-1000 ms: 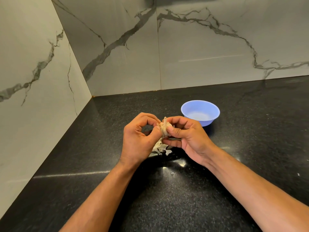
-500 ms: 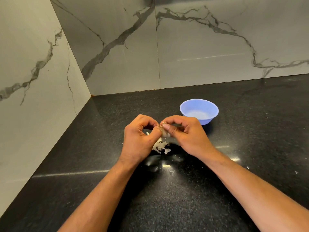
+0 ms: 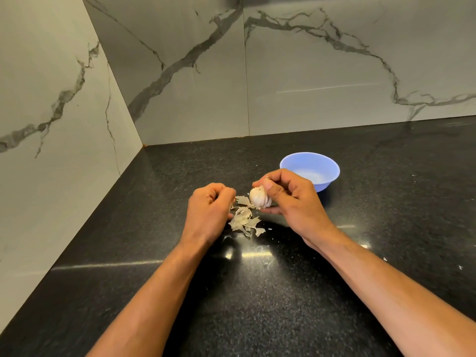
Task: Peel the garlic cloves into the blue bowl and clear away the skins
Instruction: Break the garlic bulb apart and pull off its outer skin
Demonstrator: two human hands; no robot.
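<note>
Hands (image 3: 207, 207) are separating: the left, apparently pinching a torn flake, is drawing off over the skins (image 3: 244, 220) on the counter (image 3: 257, 305); the right hand (image 3: 288, 195) is gripping the now barer garlic bulb (image 3: 258, 197); beyond, the blue bowl (image 3: 310, 170) is standing empty.

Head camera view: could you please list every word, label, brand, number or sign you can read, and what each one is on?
None: no writing, label, brand, number or sign is visible anywhere.
The blue bowl is plain.
The garlic bulb, the skins, the black countertop and the marble wall carry no text, only veining.
</note>
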